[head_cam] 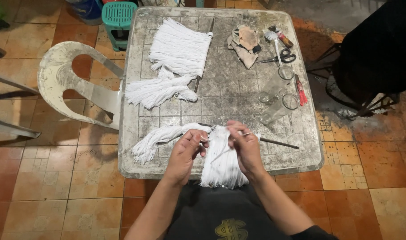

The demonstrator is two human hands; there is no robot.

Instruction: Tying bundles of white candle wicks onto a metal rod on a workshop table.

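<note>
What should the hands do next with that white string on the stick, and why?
Probably pull the loose strand snug against the thin stick. The left hand and right hand both pinch white string at the stick, where a fringe of tied strands already hangs off the table edge, and this strand looks slack.

A worn, grey square worktop (221, 95) stands on an orange tiled floor (52, 191). On it lie white fringe on a stick (180, 46), a loose white yarn bundle (158, 91), another fringed stick (221, 155) at the near edge, crumpled rags (244, 44), scissors (281, 58), clear plastic jars (278, 100), a red cutter (301, 89) and a small brush (276, 35).
</note>
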